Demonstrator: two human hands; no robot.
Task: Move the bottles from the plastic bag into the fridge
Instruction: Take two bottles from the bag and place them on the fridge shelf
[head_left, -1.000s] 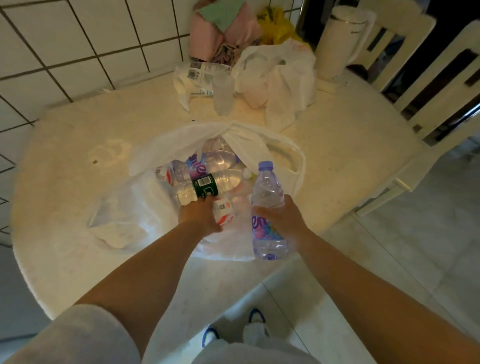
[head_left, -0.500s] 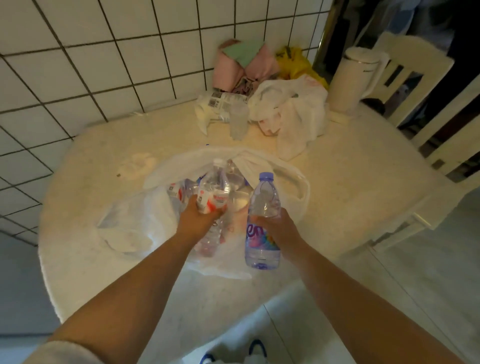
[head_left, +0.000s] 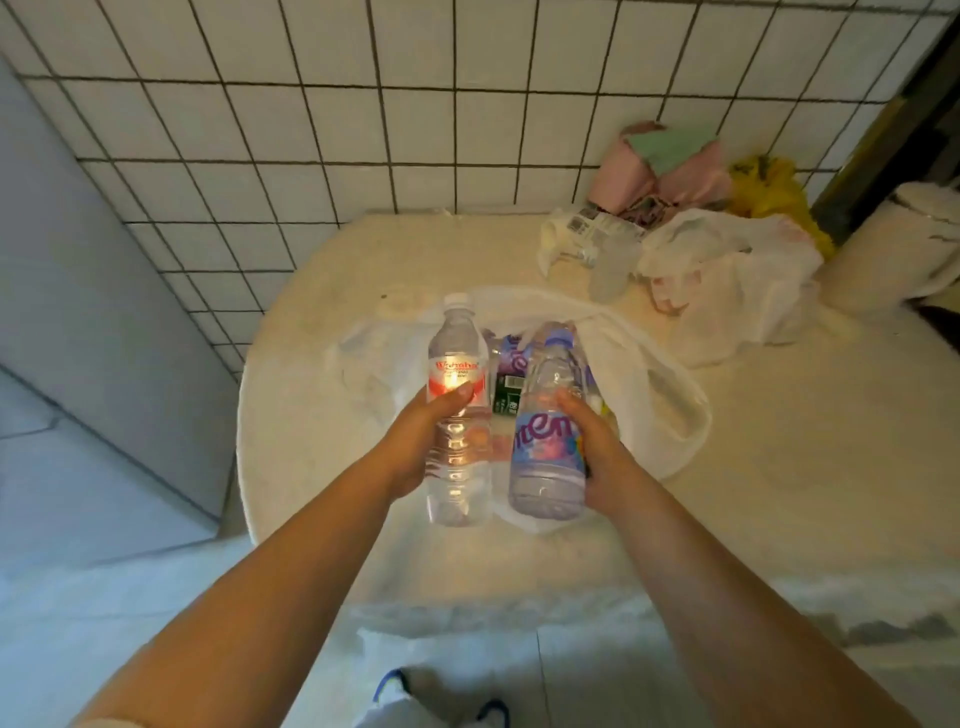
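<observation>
A: In the head view, what is held?

B: A red-label water bottle (head_left: 458, 410) is gripped by the left hand (head_left: 415, 441). A purple-label water bottle (head_left: 549, 436) is gripped by the right hand (head_left: 592, 447).

A: What is left?

B: More bottles (head_left: 506, 374) are seen in the plastic bag (head_left: 670, 410) on the table (head_left: 779, 467). No fridge is seen.

Pink bag (head_left: 670, 171), yellow bag (head_left: 769, 189), white kettle (head_left: 893, 249) on table (head_left: 779, 467).
</observation>
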